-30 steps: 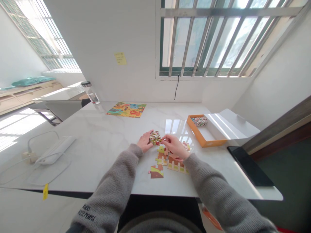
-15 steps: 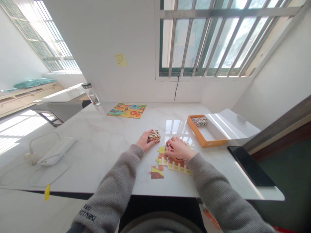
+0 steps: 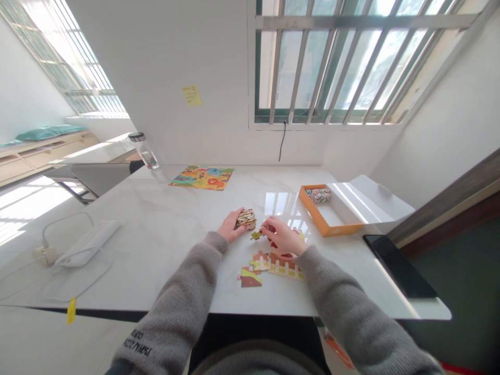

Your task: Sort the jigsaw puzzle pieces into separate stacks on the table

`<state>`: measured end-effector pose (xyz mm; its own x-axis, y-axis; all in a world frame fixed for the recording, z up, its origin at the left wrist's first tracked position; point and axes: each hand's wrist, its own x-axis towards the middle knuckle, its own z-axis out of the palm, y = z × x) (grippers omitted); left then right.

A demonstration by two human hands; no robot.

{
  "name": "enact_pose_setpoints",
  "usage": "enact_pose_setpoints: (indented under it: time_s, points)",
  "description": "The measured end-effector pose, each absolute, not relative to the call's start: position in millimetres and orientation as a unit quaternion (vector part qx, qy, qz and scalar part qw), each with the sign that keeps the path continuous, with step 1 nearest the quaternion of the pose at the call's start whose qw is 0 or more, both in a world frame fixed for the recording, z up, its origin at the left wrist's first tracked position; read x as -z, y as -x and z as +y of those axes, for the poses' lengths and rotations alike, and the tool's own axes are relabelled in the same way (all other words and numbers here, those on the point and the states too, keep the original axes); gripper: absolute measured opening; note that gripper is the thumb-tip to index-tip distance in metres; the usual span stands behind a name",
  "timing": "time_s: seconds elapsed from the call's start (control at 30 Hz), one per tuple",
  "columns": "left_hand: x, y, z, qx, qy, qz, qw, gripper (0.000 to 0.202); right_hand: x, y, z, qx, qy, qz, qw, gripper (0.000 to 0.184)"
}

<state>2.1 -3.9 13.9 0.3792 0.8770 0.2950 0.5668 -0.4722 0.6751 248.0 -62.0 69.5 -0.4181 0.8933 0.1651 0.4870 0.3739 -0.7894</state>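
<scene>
My left hand (image 3: 231, 226) is closed around a stack of jigsaw puzzle pieces (image 3: 246, 219) resting on the white table. Between the fingertips of my right hand (image 3: 283, 235) is a yellow-green puzzle piece (image 3: 257, 235), lifted a little and just right of the stack. Beneath and in front of that hand lies a joined puzzle section (image 3: 287, 266) with a white fence pattern; the hand hides part of it. A smaller fence piece (image 3: 260, 261) touches its left side. One loose brown and green piece (image 3: 250, 277) lies nearer the table edge.
An orange box (image 3: 326, 224) with more stacked pieces (image 3: 318, 195) stands at right, beside a black phone (image 3: 398, 265). A colourful picture sheet (image 3: 203, 177) and a glass bottle (image 3: 146, 151) are at the back left. A white power strip (image 3: 91, 242) with cables lies left.
My right hand has raised the yellow-green piece off the other pieces and drawn it slightly up, away from the fence piece. My left hand still holds the stack.
</scene>
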Motion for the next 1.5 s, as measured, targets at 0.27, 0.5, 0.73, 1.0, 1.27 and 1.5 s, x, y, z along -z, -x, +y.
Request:
enact_pose_setpoints:
  time_s: [0.27, 0.5, 0.73, 1.0, 1.27, 1.5]
  points:
    - [-16.3, 0.2, -6.0, -0.299, -0.814, 0.444, 0.227, 0.094, -63.2, -230.2, -55.7, -0.277, 0.455, -0.775, 0.34, 0.013]
    - [-20.0, -3.3, -10.2, -0.337, -0.806, 0.425, 0.238, 0.078, -70.8, -243.9, -62.2, -0.238, 0.452, -0.815, 0.275, 0.016]
    - [-21.7, -4.0, -11.9, -0.34, -0.795, 0.437, 0.248, 0.076, -81.6, -255.5, -99.5, -0.148, 0.4, -0.901, 0.073, 0.052]
    - [-20.9, -4.1, -11.9, -0.344, -0.794, 0.438, 0.245, 0.077, -89.7, -247.4, -108.3, -0.184, 0.353, -0.916, 0.059, 0.041]
    - [-15.5, -1.0, -6.1, -0.337, -0.789, 0.44, 0.266, 0.079, -82.8, -239.4, -81.9, -0.263, 0.401, -0.854, 0.2, 0.033]
    - [-14.6, 1.5, -4.3, -0.321, -0.798, 0.439, 0.26, 0.093, -75.1, -227.6, -43.1, -0.249, 0.411, -0.822, 0.306, 0.01]
